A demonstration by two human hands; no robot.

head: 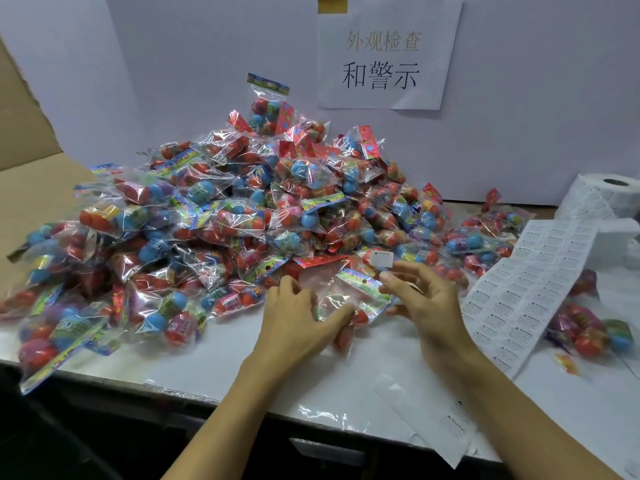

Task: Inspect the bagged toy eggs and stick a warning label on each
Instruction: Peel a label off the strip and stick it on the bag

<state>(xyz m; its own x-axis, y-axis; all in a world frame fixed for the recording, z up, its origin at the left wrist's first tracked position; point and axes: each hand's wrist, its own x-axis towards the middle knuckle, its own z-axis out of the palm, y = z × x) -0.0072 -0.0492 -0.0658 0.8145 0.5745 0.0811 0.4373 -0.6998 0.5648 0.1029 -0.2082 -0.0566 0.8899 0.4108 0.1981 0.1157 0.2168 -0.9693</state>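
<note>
Backing strip (446,424) lies nearest me on the surface (346,368), slick and almost stripped. Bag (341,299) sits just past it, between my hands, at the foot of the pile (221,216). Left hand (298,315) grips its near side, fingers curled over crinkly film. Right hand (420,296) pinches the header edge with the lower fingers; label (381,260) hangs off a raised fingertip, adhesive not yet down.

Step, as I read it: stick the label. Left should pull the film taut over a flat patch, not over an egg's curve. Land one edge, wipe across, avoid wrinkles. Film is glossy and slippery, so press firmly.

Eggs inside are hard, round, red and blue. Label sheet (526,292) lies to the right, matte paper in rows; roll (602,199) behind it. Sign (384,60) on the wall.
</note>
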